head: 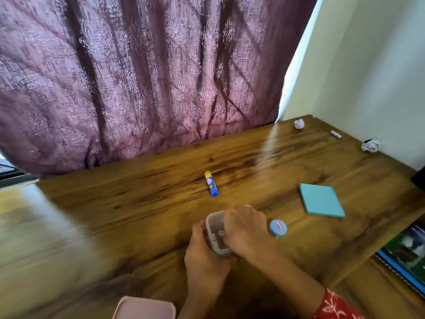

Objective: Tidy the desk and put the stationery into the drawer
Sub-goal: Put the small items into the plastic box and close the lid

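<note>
Field notes, working left to right across the desk (138, 203).

Near edge, about 7 o'clock: a pink lid (143, 307), partly out of frame. I take it for the box's cover.

Centre, 6 o'clock: my left hand (202, 256) grips a small clear box (215, 236) from the left side; my right hand (245, 229) has its fingers curled down into the box mouth. Whether it is pinching something inside, I cannot tell; small items lie blurred at the bottom.

Just right of that hand: a blue round tin (278, 228), close but apart from it.

12 o'clock of the hands, well apart: a glue stick (211, 184) lying flat.

2 o'clock: a blue sticky-note pad (320, 200).

Far right corner: 2 crumpled paper balls (299, 123) (370, 145) with an eraser (336, 134) between them.

Progress, my judgement: early. At least 4 stationery items remain loose, 2 scraps uncleared; no drawer in view.

Room: wide bare wood left and centre. Curtain (138, 77) hangs at the far edge, wall (368, 77) closes the right, books (409, 252) sit on a lower level below the right edge.
</note>
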